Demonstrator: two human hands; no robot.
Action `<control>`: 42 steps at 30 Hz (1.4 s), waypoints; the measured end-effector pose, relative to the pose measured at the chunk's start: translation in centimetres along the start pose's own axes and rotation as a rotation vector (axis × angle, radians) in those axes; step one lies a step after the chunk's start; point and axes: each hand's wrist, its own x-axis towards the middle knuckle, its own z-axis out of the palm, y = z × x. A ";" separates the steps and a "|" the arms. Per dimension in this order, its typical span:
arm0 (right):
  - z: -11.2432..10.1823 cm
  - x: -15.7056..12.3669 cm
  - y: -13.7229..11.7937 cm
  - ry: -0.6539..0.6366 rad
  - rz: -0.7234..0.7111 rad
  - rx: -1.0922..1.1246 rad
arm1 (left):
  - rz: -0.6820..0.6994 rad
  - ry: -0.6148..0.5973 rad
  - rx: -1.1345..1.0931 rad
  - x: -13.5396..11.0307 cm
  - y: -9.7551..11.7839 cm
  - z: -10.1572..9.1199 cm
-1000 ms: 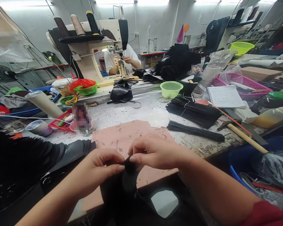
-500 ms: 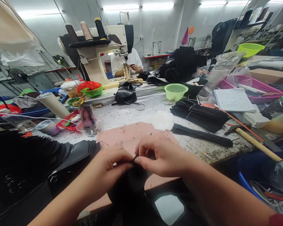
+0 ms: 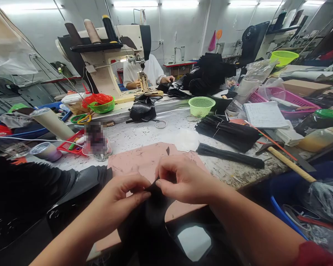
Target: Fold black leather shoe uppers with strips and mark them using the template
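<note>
We note black piece (image 3: 155, 216) near centre; pink mat (image 3: 144, 160); white table (image 3: 144, 135), dark-speckled; black strip bundle (image 3: 227, 131) right; green mesh basket (image 3: 201, 105) far; magenta basket (image 3: 294, 98), lime bowl (image 3: 284, 56) far right.

The black piece (image 3: 151, 218) is a soft, matte, dark sheet; I cannot tell whether it is leather or cloth. Its top edge rises to a small folded peak, pinched between the left hand (image 3: 119, 197), reaching in from eight o'clock, and the right hand (image 3: 185, 181), from four o'clock. Below the pinch it hangs limp toward six o'clock, across the near edge of the pink mat (image 3: 144, 160). Its lower part curves round a pale opening at five o'clock.
</note>
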 end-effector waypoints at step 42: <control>-1.4 -0.3 1.3 -0.135 -0.145 0.137 | -0.022 -0.018 -0.093 1.6 0.0 0.4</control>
